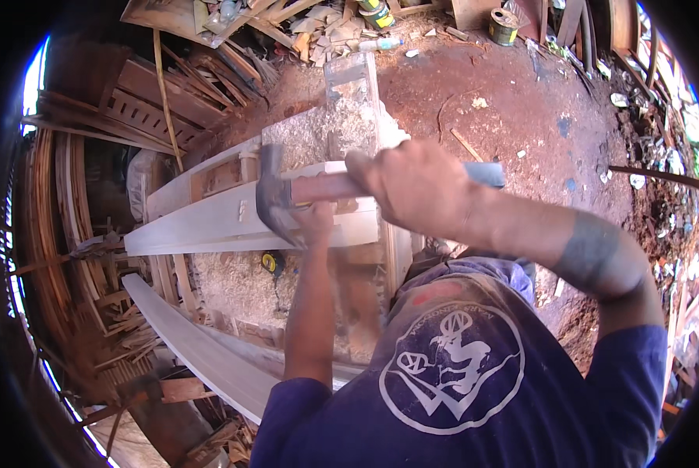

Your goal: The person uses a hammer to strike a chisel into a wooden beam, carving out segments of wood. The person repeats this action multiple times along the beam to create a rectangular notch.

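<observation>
My right hand [419, 187] is wrapped round the handle of a claw hammer [326, 187], raised in front of me. Its dark metal head points left and looks slightly blurred. Below the hammer, my left hand [316, 221] is closed at the right part of a long pale wooden board [232, 218]. The hammer partly covers its fingers, so what they hold is hidden. The board lies across a workbench [232, 285] strewn with sawdust and tapers toward the left. A yellow and black tape measure [272, 263] rests on the bench beside the board's near edge.
Another long pale board [201, 351] slants along the near left side. Behind the main board lies a jointed wooden frame [209, 181]. Lumber [61, 187] is stacked at the left. Wood scraps [326, 35] and a tin [504, 26] lie at the back, and litter covers the right edge.
</observation>
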Motion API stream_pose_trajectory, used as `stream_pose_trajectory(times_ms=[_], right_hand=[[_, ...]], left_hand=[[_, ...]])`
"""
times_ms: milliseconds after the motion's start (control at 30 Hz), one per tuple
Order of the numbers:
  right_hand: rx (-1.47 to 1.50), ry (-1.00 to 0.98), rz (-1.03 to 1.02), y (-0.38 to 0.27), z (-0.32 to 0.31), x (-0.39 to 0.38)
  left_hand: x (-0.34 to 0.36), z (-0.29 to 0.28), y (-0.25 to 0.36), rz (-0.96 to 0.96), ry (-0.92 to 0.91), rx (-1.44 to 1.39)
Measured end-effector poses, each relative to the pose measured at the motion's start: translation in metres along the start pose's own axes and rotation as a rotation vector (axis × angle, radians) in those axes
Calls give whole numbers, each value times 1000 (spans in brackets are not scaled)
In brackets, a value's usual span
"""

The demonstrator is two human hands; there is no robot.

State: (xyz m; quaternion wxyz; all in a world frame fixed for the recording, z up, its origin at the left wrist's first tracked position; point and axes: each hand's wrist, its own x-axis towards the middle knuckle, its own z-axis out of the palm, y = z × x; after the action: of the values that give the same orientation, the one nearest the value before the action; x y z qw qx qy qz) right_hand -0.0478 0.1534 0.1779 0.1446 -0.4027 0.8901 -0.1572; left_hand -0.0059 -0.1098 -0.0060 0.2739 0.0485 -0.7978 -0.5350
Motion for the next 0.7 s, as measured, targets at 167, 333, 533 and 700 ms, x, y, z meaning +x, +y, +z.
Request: stream_pose_trajectory(times_ms=[167,333,533,700], right_hand=[[89,569,-143,-17,-40,2],[223,504,-170,1,19,-2],[240,295,124,12,-1,-11],[501,455,268,44,29,-39]], left_hand=[[32,-53,-33,18,-856,-278],[-2,6,17,32,-66,-46],[-13,-14,14,-261,-166,-23],[-62,-18,29,363,-168,-3]])
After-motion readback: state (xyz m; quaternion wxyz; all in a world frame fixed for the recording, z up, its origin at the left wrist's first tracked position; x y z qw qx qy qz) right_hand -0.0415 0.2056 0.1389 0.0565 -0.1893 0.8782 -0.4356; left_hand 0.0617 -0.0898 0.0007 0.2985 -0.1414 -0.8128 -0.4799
